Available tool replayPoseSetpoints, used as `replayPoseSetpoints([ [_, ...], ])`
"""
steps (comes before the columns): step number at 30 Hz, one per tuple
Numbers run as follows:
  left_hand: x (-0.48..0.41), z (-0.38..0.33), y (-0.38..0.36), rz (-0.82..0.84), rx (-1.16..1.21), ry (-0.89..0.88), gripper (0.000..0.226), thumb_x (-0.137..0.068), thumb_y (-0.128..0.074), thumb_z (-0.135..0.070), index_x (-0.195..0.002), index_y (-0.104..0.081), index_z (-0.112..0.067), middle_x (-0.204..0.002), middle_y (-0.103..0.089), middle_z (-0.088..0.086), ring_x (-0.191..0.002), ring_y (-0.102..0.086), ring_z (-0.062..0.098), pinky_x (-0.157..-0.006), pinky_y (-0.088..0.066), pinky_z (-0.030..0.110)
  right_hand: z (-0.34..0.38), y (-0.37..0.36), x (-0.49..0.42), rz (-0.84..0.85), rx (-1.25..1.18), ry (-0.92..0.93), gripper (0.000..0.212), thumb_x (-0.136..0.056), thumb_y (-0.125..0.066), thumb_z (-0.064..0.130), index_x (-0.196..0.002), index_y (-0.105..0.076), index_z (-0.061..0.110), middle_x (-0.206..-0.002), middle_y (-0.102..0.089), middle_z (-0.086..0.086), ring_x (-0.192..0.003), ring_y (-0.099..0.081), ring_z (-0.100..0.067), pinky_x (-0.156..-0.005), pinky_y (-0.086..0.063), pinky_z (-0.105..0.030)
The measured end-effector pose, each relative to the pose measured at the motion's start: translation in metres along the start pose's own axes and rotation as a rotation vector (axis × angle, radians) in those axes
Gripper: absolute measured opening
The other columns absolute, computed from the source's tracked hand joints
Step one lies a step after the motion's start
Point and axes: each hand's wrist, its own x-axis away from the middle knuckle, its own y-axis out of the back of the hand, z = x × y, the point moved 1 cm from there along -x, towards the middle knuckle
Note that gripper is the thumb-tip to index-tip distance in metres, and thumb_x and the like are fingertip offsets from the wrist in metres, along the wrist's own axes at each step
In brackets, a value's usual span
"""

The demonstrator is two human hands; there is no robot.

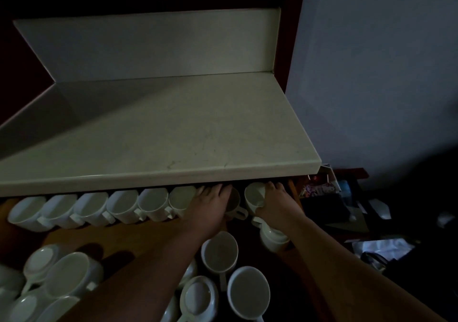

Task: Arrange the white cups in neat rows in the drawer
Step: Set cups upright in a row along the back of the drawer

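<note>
— While both hands reach under the edge of the table [173, 123], where do the cups lie?

— Along the back of the drawer [111, 237], across the middle of the frame. A row of cups [124, 205] runs left to right, each tipped over and leaning on its neighbour, with the handles pointing toward the lower right.

— And the hands?

— The right hand [277, 202] grips the end cup [252, 195] at the right end of that row, thumb on the rim and fingers over the top. Its mouth faces the upper left. The left hand [210, 205] lies over the next cup [236, 201], just beside it, fingers stretched into the dark under the table. Whether they curl round it, I cannot tell. That cup's handle sticks out toward the lower right.

— The rest?

— Loose cups [247, 292] fill the lower part of the frame, apart from the row. An upright cup [219, 249] stands mouth up at lower centre, an upturned cup [39, 259] at lower left shows its foot ring, and a tipped cup [272, 238] lies under the right wrist.

— Any writing?

— A printed packet [318, 189] sits at centre right, beyond the drawer. Its print is too small to read.
</note>
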Motion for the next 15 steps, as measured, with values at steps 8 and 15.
replayPoseSetpoints([
  [8,-0.002,0.005,-0.004,-0.039,0.028,0.057,0.082,-0.082,-0.074,-0.045,-0.154,-0.037,-0.029,-0.153,-0.046,-0.002,-0.137,-0.046,0.026,-0.117,-0.028,0.043,0.0,-0.003,0.002,-0.062,-0.028,0.023,0.062,-0.092,-0.07,0.027,-0.143,-0.04,0.009,-0.143,-0.043,-0.013,-0.121,-0.058,-0.031,-0.092,-0.049,-0.034],
  [15,0.003,0.012,0.0,-0.038,0.183,0.046,0.078,-0.082,-0.072,-0.05,-0.151,-0.041,-0.03,-0.152,-0.048,-0.005,-0.135,-0.047,0.024,-0.115,-0.035,0.042,-0.001,-0.008,0.004,-0.073,-0.048,0.026,0.067,-0.092,-0.069,0.029,-0.147,-0.037,0.01,-0.145,-0.041,-0.013,-0.125,-0.056,-0.033,-0.096,-0.049,-0.037],
])
